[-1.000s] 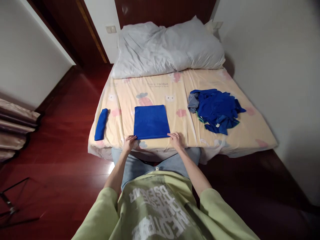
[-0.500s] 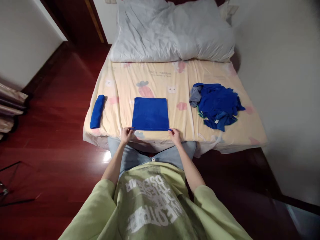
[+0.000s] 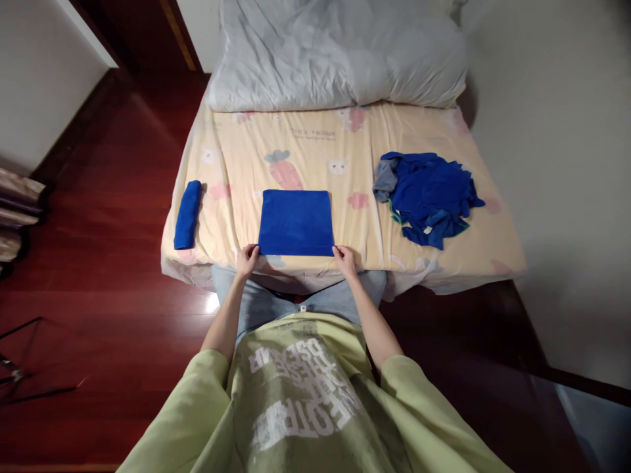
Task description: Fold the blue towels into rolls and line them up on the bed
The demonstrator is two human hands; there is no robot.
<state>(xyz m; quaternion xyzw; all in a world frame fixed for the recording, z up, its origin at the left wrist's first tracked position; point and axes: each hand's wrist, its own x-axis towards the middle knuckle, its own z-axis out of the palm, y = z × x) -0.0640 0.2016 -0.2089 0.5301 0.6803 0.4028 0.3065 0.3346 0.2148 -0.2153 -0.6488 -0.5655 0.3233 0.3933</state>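
Observation:
A blue cloth (image 3: 296, 220) lies flat in a near-square shape at the bed's front edge, a narrow fold along its near side. My left hand (image 3: 247, 259) pinches the near left corner of it. At the near right corner my right hand (image 3: 344, 259) has its thumb and fingers closed on the fabric. Off to the left rests a rolled blue cloth (image 3: 188, 215). On the right side is a crumpled heap of blue cloths (image 3: 431, 197), with a grey piece (image 3: 385, 180) at its left edge.
The bed has a cream sheet (image 3: 231, 151) printed with carrots and cats. A grey quilt (image 3: 340, 59) is bunched across its far end. Walls stand to the right and far left. A thin black stand (image 3: 20, 374) is on the dark red floor (image 3: 113, 263) at left.
Both hands have shifted slightly up, and the near edge of the cloth now lies folded flat rather than held as a thin raised strip. The view has tilted a little downward.

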